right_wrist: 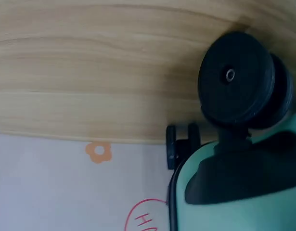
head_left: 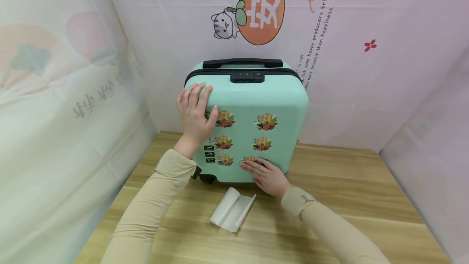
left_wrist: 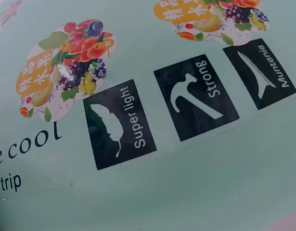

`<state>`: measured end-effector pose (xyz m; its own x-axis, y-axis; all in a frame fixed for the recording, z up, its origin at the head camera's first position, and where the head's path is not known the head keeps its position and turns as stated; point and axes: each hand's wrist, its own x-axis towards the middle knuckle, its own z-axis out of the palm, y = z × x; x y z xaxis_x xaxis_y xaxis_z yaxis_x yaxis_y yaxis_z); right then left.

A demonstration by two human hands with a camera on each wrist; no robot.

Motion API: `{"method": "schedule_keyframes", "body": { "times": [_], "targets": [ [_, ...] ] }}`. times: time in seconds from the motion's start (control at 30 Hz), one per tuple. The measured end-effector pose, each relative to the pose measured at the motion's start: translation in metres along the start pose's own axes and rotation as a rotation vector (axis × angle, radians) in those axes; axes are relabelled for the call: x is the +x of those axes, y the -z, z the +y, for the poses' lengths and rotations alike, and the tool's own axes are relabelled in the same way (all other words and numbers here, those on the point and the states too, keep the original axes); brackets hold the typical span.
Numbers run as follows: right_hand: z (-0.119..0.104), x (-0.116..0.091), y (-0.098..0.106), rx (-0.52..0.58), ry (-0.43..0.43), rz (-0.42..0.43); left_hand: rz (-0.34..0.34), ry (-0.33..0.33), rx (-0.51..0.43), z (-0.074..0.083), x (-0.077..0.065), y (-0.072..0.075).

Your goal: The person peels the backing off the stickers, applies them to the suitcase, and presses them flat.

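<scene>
A mint-green suitcase (head_left: 242, 97) stands upright on the wooden table. Several round fruit stickers (head_left: 266, 122) are on its front in two columns. My left hand (head_left: 194, 111) rests on the upper left of the front, fingers spread. Flat fingers of my right hand (head_left: 270, 177) press on the lowest sticker (head_left: 250, 158) of the right column, covering most of it. In the left wrist view, fruit stickers (left_wrist: 66, 70) sit above black printed labels (left_wrist: 120, 124); the hand is not seen there. A black wheel (right_wrist: 232, 79) of the suitcase fills part of the right wrist view.
A white roll of backing paper (head_left: 231, 211), partly unrolled, lies on the table (head_left: 340, 178) in front of the suitcase. Printed cloth (head_left: 366, 84) hangs behind and at both sides. On top of the suitcase are a black handle (head_left: 242, 61) and a combination lock (head_left: 247, 78).
</scene>
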<state>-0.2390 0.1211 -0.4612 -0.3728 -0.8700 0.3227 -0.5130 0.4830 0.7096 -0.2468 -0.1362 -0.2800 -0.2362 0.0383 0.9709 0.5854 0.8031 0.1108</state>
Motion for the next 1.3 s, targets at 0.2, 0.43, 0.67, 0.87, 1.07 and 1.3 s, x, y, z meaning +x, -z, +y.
{"method": "schedule_keyframes", "body": {
  "times": [0.2,0.43,0.67,0.87,1.07,1.3],
  "targets": [
    [0.009,-0.001,0.002,0.037,-0.094,0.053,0.010,-0.004,-0.014,0.000,0.000,-0.001],
    [0.000,-0.002,0.006,0.112,-0.059,0.079,0.017,-0.005,-0.011,-0.001,-0.001,-0.001],
    [0.001,-0.011,0.002,0.021,-0.018,0.003,0.006,-0.004,-0.008,-0.001,-0.001,-0.001],
    [0.012,-0.015,0.004,0.002,-0.080,0.015,0.000,-0.006,-0.005,-0.001,0.001,-0.001],
    [0.016,-0.019,0.005,0.069,-0.078,0.018,-0.004,0.002,-0.003,-0.001,0.002,0.000],
    [0.021,-0.028,-0.002,0.055,-0.021,0.055,0.006,-0.001,-0.005,-0.001,-0.001,0.000]
  ]
}}
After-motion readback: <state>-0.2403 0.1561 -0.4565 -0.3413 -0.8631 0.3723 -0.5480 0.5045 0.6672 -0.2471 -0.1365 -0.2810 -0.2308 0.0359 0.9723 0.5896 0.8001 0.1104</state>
